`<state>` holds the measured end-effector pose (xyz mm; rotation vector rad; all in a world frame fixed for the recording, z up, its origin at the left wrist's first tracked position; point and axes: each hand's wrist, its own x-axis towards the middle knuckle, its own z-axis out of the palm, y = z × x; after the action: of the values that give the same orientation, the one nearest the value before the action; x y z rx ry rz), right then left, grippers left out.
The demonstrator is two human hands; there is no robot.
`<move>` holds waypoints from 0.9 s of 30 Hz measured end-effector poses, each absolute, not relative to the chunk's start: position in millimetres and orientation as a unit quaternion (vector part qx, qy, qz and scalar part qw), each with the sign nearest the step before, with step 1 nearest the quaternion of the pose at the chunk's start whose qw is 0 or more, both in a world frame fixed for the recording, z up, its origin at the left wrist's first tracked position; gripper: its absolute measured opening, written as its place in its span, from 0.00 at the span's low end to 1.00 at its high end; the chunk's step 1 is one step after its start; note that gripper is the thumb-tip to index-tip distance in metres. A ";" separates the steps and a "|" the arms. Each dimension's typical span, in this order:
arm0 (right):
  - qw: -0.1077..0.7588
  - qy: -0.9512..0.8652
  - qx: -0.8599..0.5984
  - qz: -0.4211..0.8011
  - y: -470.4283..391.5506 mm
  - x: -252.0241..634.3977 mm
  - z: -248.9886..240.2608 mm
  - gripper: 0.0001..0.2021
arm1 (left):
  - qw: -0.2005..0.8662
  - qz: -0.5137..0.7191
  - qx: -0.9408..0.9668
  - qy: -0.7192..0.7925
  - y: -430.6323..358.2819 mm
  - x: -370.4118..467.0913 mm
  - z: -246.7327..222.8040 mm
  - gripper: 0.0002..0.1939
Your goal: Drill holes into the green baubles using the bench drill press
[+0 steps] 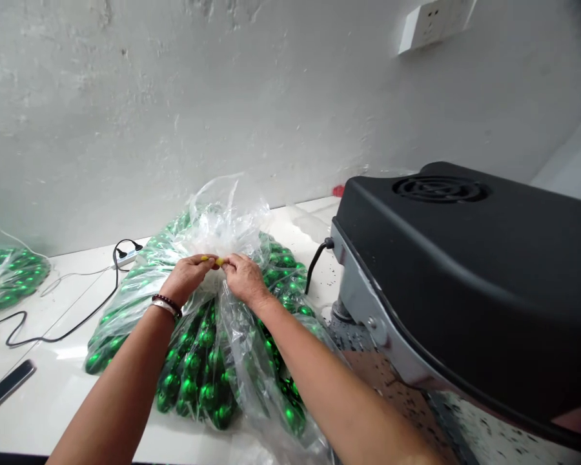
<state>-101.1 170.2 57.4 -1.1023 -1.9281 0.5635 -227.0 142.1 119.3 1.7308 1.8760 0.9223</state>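
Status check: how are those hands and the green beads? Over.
Left hand, right hand: pinching yellow strip by clear bag. Green beads bagged. Black machine beside, not blocking hands.

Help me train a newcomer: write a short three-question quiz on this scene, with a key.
1. Which colour is the small thing between the left hand and right hand? A red, B yellow, C blue.
2. True or false: bracelets circle the left wrist.
3. Fill in: clear ____ covers many of the green balls.

Key: 1. B; 2. true; 3. plastic.
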 end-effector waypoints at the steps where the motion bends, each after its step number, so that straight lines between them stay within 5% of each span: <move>1: 0.410 -0.770 -0.434 0.224 167.9 -100.2 57.4 0.13 | 0.229 0.337 0.613 0.677 142.6 -227.5 118.9 0.20; 5: 0.413 -0.774 -0.422 0.227 166.3 -96.3 61.5 0.15 | 0.227 0.348 0.608 0.677 144.6 -229.5 114.4 0.18; 9: 0.415 -0.774 -0.401 0.261 182.1 -99.0 69.5 0.18 | -0.037 0.216 0.735 0.642 141.0 -229.0 112.5 0.10; 13: 0.375 -0.796 -0.363 0.306 201.0 -105.6 76.3 0.13 | -0.230 0.082 0.838 0.488 140.5 -230.9 119.2 0.12; 17: 0.350 -0.810 -0.321 0.342 210.5 -106.4 80.3 0.12 | -0.278 0.070 0.863 0.416 146.7 -239.5 123.1 0.11; 27: 0.360 -0.813 -0.349 0.296 203.7 -99.1 77.2 0.12 | -0.325 0.107 0.786 0.514 143.4 -247.7 112.8 0.17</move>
<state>-99.1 203.7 77.2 -0.8998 -2.0950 0.7628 -247.7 143.4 112.8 3.1632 2.0682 0.4292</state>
